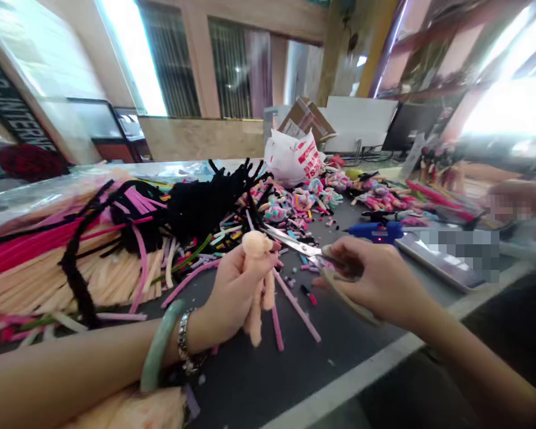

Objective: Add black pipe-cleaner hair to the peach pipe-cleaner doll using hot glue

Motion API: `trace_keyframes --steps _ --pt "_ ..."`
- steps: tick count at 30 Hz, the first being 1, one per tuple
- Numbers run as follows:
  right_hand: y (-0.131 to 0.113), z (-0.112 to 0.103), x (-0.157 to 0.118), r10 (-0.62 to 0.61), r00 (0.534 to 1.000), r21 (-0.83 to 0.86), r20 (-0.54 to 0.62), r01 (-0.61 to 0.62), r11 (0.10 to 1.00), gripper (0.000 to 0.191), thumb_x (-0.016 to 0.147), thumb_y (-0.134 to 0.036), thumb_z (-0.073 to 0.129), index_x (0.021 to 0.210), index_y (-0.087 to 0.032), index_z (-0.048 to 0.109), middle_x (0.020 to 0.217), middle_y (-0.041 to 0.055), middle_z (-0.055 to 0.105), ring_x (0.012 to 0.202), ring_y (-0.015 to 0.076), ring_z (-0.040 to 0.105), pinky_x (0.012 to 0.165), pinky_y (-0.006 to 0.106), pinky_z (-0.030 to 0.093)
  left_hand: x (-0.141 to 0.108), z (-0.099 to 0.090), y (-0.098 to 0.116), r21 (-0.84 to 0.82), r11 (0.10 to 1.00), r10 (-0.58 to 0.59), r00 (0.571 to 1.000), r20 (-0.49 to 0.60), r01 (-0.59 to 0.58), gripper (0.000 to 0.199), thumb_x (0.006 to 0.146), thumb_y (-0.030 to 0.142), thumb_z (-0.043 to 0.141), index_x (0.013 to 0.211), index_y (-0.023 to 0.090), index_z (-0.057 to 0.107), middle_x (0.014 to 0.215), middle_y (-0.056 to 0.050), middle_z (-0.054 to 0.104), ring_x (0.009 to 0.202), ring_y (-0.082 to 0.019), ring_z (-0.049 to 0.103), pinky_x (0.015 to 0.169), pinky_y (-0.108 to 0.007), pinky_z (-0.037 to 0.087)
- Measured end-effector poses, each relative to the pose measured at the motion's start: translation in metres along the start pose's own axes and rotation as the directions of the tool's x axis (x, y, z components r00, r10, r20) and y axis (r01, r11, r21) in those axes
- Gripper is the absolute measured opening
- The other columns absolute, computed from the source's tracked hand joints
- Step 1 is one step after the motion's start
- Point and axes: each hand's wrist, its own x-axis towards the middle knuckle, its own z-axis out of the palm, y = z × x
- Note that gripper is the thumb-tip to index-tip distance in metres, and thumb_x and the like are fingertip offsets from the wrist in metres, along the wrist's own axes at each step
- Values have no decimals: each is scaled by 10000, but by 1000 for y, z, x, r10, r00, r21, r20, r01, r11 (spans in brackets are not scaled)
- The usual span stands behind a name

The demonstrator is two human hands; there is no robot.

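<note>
My left hand grips a small peach chenille figure made of fuzzy stems, its legs hanging below my fingers. My right hand holds steel scissors with their blades pointing left toward the figure's top, close to it. A pale fuzzy stem trails from under my right fingers. The scissor handles are mostly hidden by that hand. Loose pink chenille stems lie on the dark table beneath my hands. A green bangle and a metal bracelet circle my left wrist.
Bundled peach stems and a black stem heap fill the left. Colourful chenille pieces spread behind. A blue glue gun lies beside a blurred tablet. A co-worker's blurred hand shows at right.
</note>
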Motion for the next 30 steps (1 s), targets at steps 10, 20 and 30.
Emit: trace_keyframes --steps 10,20,30 --pt "15 -5 2 -67 994 -155 86 79 985 324 739 -396 642 968 -215 501 931 39 612 825 213 573 678 300 432 5 0 -3 -2 997 81 992 -101 -82 147 781 273 676 827 173 579 525 58 514 419 -63 495 395 -155 356" --pt "31 6 6 -210 977 -161 49 215 963 287 744 -310 652 963 -201 502 872 36 609 780 204 575 678 305 431 10 -9 -9 8 997 72 995 -66 -72 151 755 263 680 842 164 607 581 38 545 464 -71 508 436 -172 376" --pt "45 11 8 -275 961 -125 20 275 953 317 723 -342 703 923 -199 503 862 35 618 764 194 576 674 296 440 8 -10 -9 -4 999 49 998 -26 -49 110 763 245 658 821 169 603 508 43 528 448 -86 502 441 -188 366"
